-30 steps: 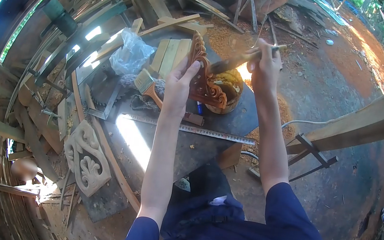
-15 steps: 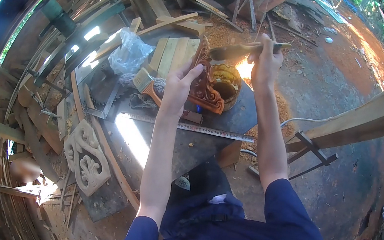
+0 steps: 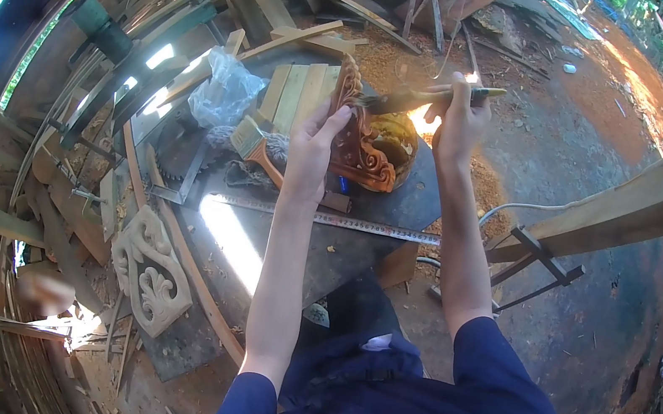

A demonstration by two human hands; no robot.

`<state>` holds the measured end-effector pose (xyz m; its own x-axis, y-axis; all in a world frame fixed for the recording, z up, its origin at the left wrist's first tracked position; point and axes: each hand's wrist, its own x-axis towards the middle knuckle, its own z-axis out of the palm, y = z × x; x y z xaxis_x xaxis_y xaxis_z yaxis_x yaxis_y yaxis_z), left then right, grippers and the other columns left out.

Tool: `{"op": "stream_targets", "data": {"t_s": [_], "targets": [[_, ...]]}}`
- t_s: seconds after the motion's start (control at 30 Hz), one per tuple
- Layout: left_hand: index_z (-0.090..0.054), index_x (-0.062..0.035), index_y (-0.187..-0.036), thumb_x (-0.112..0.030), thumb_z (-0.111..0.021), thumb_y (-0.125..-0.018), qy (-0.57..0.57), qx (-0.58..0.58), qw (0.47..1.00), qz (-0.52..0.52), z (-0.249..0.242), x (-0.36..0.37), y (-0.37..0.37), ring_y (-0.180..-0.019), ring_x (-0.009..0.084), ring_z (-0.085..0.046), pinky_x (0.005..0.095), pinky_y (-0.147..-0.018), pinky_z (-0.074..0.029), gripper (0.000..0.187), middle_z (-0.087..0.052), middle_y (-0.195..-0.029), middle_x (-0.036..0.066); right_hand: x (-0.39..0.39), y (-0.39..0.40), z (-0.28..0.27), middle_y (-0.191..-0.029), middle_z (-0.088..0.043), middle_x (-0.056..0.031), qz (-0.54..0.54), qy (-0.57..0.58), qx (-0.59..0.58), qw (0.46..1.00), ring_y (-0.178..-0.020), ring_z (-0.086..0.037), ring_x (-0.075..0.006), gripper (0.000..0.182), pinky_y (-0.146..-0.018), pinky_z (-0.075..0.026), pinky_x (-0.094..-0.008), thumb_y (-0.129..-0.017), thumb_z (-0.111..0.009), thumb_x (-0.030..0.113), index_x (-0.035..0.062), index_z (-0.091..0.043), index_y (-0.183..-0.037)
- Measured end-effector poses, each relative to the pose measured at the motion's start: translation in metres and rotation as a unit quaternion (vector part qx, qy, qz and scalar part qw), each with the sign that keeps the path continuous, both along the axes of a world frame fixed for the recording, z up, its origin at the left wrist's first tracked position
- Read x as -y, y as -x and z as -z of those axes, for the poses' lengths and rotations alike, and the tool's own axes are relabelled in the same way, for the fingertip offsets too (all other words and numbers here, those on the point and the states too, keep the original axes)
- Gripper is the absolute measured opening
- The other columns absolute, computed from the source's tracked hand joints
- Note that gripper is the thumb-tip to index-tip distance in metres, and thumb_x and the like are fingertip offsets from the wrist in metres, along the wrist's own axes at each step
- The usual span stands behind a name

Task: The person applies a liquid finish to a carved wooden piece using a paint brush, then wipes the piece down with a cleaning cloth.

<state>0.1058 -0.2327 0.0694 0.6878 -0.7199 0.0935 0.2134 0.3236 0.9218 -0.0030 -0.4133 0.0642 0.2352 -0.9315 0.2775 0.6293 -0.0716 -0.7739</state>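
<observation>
My left hand (image 3: 315,141) grips a carved, reddish-brown wooden piece (image 3: 365,161) by its left side, thumb pressed on its face. In my right hand (image 3: 460,123) is a paintbrush (image 3: 406,101), held nearly level by its handle, with the dark bristles at the carving's upper part. Partly hidden behind the carving stands a yellowish, stained tub (image 3: 402,136). Beside my left wrist lies a second, flat paintbrush (image 3: 249,140) with pale bristles and an orange handle. A metal ruler (image 3: 379,229) runs along the tabletop just below the carving.
A crumpled clear plastic bag (image 3: 225,90) and pale wooden boards (image 3: 303,93) lie on the far side of the dark table (image 3: 324,261). A pale openwork carving (image 3: 148,274) leans at the left. A thick wooden beam (image 3: 620,205) and a metal stand (image 3: 540,258) are on the right.
My right hand has lowered slightly and the brush has come down onto the carving's upper part. The carving has turned and shifted slightly to the right in my left hand.
</observation>
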Motion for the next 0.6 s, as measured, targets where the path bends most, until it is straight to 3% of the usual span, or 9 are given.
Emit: {"op": "stream_targets", "data": {"t_s": [0.1, 0.17, 0.33, 0.43, 0.53, 0.6], "targets": [[-0.065, 0.0017, -0.135, -0.009, -0.064, -0.103, -0.018, -0.013, 1.000, -0.011, 0.001, -0.002, -0.002, -0.101, 0.0115, -0.071, 0.0252, -0.088, -0.057, 0.034, -0.074, -0.117, 0.005, 0.000, 0.003, -0.003, -0.075, -0.073, -0.0202, 0.031, 0.020, 0.001, 0.999, -0.042, -0.057, -0.0171, 0.023, -0.041, -0.046, -0.0286, -0.103, -0.063, 0.017, 0.0020, -0.056, -0.088], [-0.065, 0.0017, -0.136, -0.009, -0.064, -0.103, -0.023, -0.005, 1.000, -0.001, 0.003, -0.002, -0.002, -0.101, 0.0115, -0.071, 0.0249, -0.088, -0.057, 0.035, -0.074, -0.117, 0.005, -0.009, 0.007, -0.016, -0.074, -0.073, -0.0202, 0.036, -0.036, 0.053, 0.997, -0.043, -0.058, -0.0172, 0.022, -0.041, -0.046, -0.0285, -0.103, -0.063, 0.017, 0.0021, -0.056, -0.088], [-0.065, 0.0021, -0.137, -0.009, -0.064, -0.102, -0.010, -0.013, 0.999, 0.037, -0.001, -0.008, 0.002, -0.098, 0.0107, -0.071, 0.0245, -0.086, -0.057, 0.037, -0.074, -0.118, 0.006, -0.008, 0.006, 0.008, -0.075, -0.072, -0.0203, 0.041, -0.030, 0.001, 0.999, -0.043, -0.058, -0.0175, 0.021, -0.041, -0.046, -0.0283, -0.103, -0.062, 0.017, 0.0005, -0.057, -0.091], [-0.065, 0.0016, -0.137, -0.010, -0.064, -0.102, -0.020, 0.015, 0.999, 0.025, -0.001, -0.009, 0.000, -0.096, 0.0101, -0.072, 0.0242, -0.084, -0.058, 0.037, -0.075, -0.115, 0.005, -0.010, 0.014, 0.013, -0.075, -0.072, -0.0202, 0.034, -0.044, 0.032, 0.998, -0.043, -0.056, -0.0173, 0.019, -0.041, -0.046, -0.0283, -0.103, -0.062, 0.017, 0.0007, -0.056, -0.094], [-0.066, 0.0013, -0.136, -0.011, -0.065, -0.101, -0.040, -0.007, 0.998, 0.049, -0.005, -0.009, 0.001, -0.094, 0.0095, -0.071, 0.0238, -0.082, -0.058, 0.037, -0.075, -0.112, 0.004, -0.017, 0.012, 0.002, -0.075, -0.072, -0.0200, 0.033, -0.067, 0.050, 0.996, -0.042, -0.055, -0.0166, 0.019, -0.041, -0.045, -0.0285, -0.103, -0.062, 0.016, 0.0023, -0.055, -0.092], [-0.063, 0.0024, -0.141, -0.010, -0.063, -0.102, -0.026, -0.019, 0.995, 0.097, -0.011, -0.014, 0.003, -0.099, 0.0140, -0.073, 0.0269, -0.086, -0.061, 0.041, -0.074, -0.117, 0.009, -0.018, 0.010, 0.001, -0.074, -0.072, -0.0194, 0.021, -0.081, 0.054, 0.995, -0.042, -0.055, -0.0160, 0.021, -0.040, -0.045, -0.0285, -0.103, -0.061, 0.016, 0.0039, -0.053, -0.088]]}}
